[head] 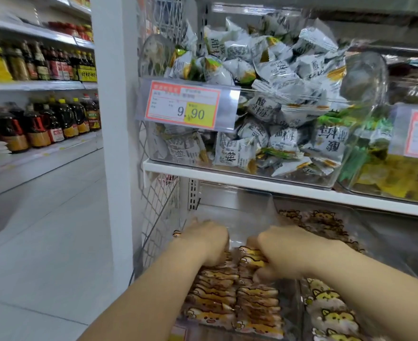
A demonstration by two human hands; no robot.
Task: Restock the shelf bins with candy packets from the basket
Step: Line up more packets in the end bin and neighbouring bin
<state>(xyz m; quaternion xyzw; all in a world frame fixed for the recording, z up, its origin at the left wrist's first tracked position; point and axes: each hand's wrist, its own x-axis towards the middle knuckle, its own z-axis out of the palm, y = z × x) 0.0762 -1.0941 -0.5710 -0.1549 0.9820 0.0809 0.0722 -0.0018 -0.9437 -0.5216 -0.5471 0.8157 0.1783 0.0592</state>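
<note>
A clear plastic bin [230,200] on the lower shelf holds two neat rows of candy packets [235,299] printed with yellow cartoon dogs. Both of my hands reach down into it. My left hand [209,241] rests on top of the left row with its fingers curled over the packets. My right hand [286,252] grips a bunch of packets at the top of the right row. The back of the bin behind my hands is bare. No basket is in view.
A second bin [331,313] of the same dog packets sits to the right. Above, a clear bin [264,168] is heaped with white plum-candy packets behind a 9.90 price tag [185,107]. A white pillar [115,119] and bottle shelves [38,89] stand left, across a tiled aisle.
</note>
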